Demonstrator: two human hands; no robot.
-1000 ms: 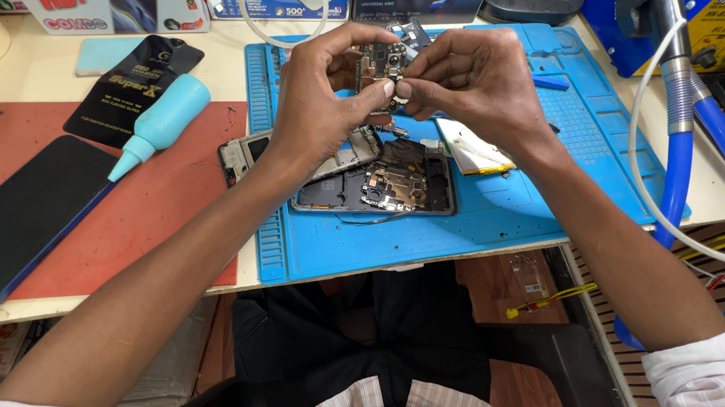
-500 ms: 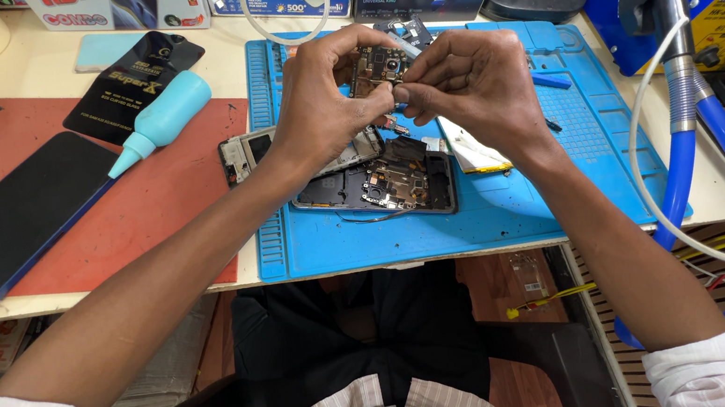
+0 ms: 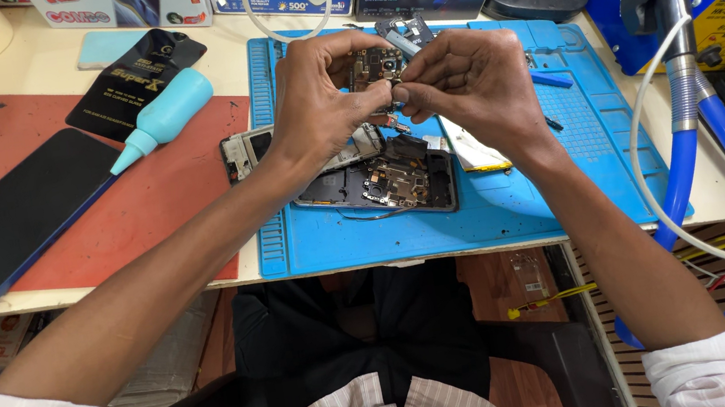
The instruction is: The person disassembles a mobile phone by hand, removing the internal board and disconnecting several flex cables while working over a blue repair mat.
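The work takes place on a blue repair mat that lies on the pale workbench, with a red mat just beside it on the left. On the red mat rests a dark phone with its screen up, and a teal squeeze bottle lies across the edge near it. In the middle of the blue mat an opened phone body lies flat with its back cover off, so the inner parts and cables are bare; I judge that the opening is done and the inside work is in progress, because nothing is closed again. A second frame piece lies just beside it, partly under the left wrist. Above the opened phone the two hands are raised and brought together: the left hand pinches a small circuit board, and the right hand touches the same board with its fingertips (whether it grips a tiny part or a tool, I cannot tell). The board is out of the body and not yet put back.
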